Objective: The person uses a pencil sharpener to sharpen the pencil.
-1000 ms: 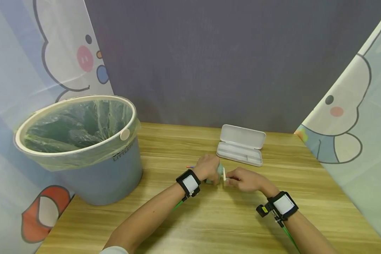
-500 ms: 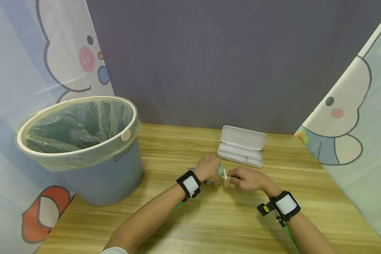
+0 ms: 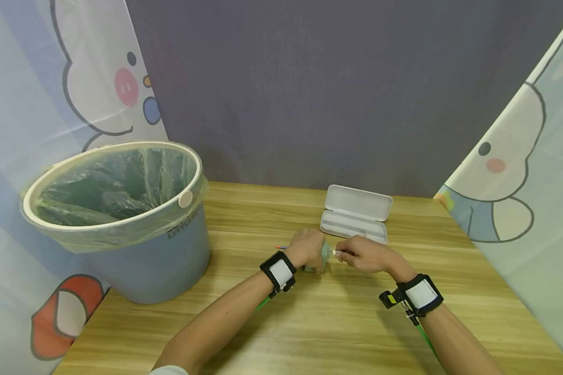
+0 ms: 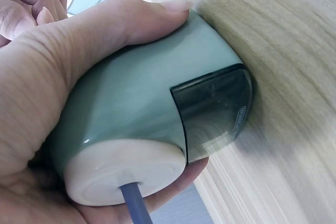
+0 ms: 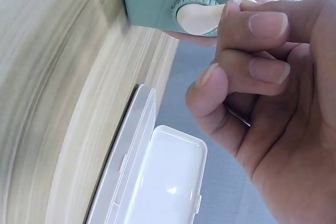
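Note:
My left hand (image 3: 308, 249) grips a green crank pencil sharpener (image 4: 136, 87), its thumb along the body, holding it against the tabletop. A blue pencil (image 4: 135, 203) sticks out of the hole in the sharpener's cream end. Shavings show dimly through the dark clear drawer (image 4: 215, 114). On the sharpener's other end is a cream crank (image 5: 198, 19), whose handle my right hand (image 3: 367, 255) pinches between thumb and fingers. The pencil's point is hidden inside the sharpener.
A white pencil case (image 3: 358, 202) lies with its lid up just behind the hands. To the left stands a large blue bucket (image 3: 155, 271) lined with a clear bag. A grey panel (image 3: 305, 94) closes off the back of the wooden table (image 3: 328, 328).
The right hand has swung the crank round, moving a little up and away from the table's front. The left hand and the sharpener have stayed in place.

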